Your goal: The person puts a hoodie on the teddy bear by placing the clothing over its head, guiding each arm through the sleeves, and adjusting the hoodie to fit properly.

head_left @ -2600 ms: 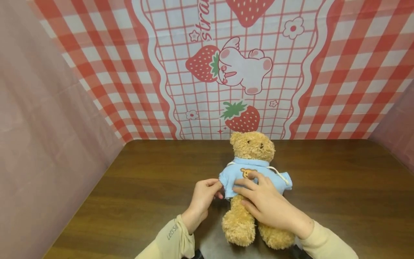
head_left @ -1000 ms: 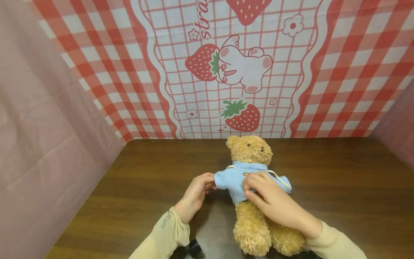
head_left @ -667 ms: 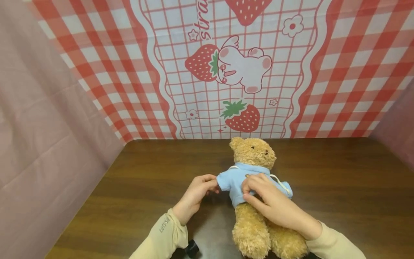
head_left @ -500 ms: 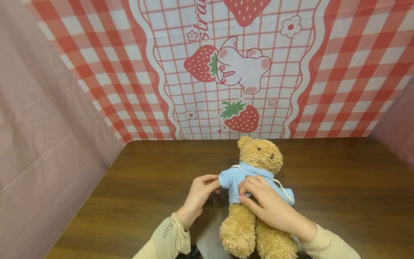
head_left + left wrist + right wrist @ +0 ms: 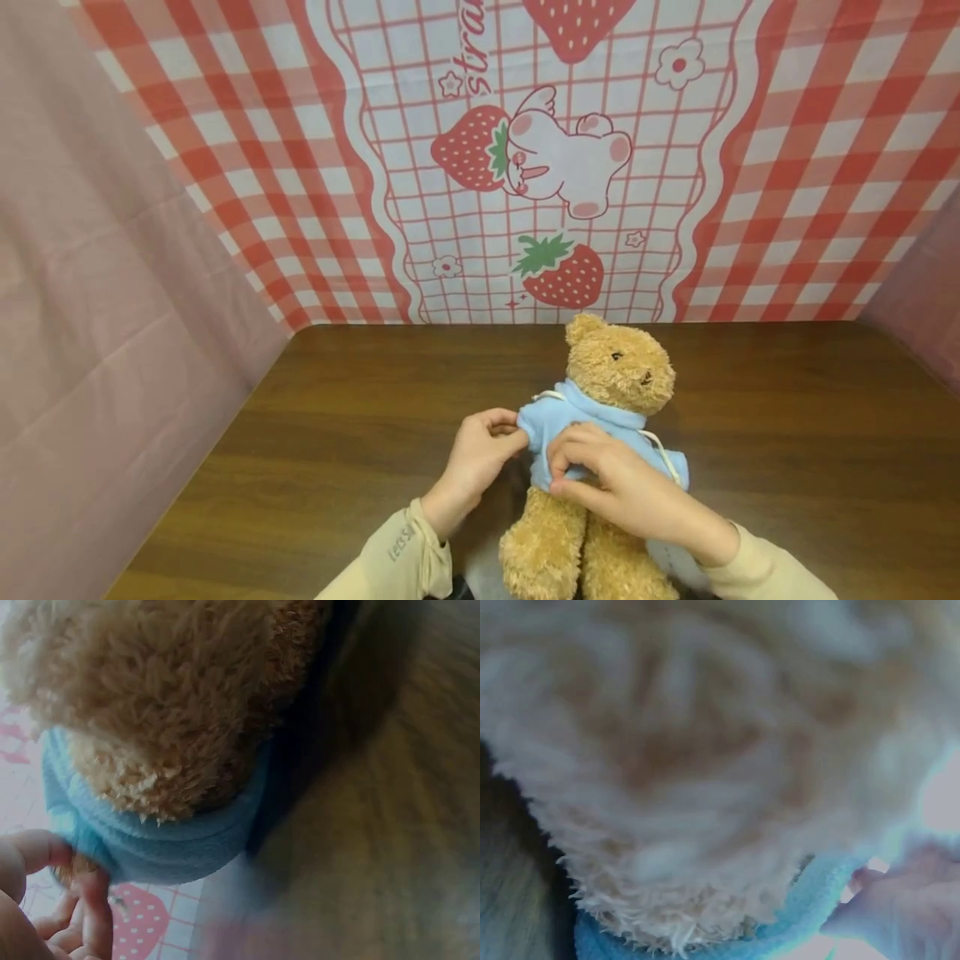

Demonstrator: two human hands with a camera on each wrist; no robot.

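Note:
A golden-brown teddy bear (image 5: 618, 362) in a light blue hoodie (image 5: 551, 421) with white cords leans back on the table, head to the far side and turned rightward. My left hand (image 5: 480, 458) pinches the end of its arm at the left sleeve cuff; brown fur shows between finger and thumb in the left wrist view. Over the bear's belly, my right hand (image 5: 626, 483) has its fingers curled, with thumb and index finger pinching the front of the hoodie near its hem. That hand hides the chest picture. Blurred fur (image 5: 705, 750) fills most of the right wrist view.
The brown wooden table (image 5: 360, 400) reaches back to a red-and-white strawberry cloth (image 5: 480, 250). Pinkish curtains (image 5: 135, 317) hang at the left and right. A black object (image 5: 459, 588) shows by the left sleeve at the bottom edge.
The bear has tilted, its head going right and nearer, its feet left. My right hand's spread fingers have curled in toward the hem. My left hand stays at the cuff.

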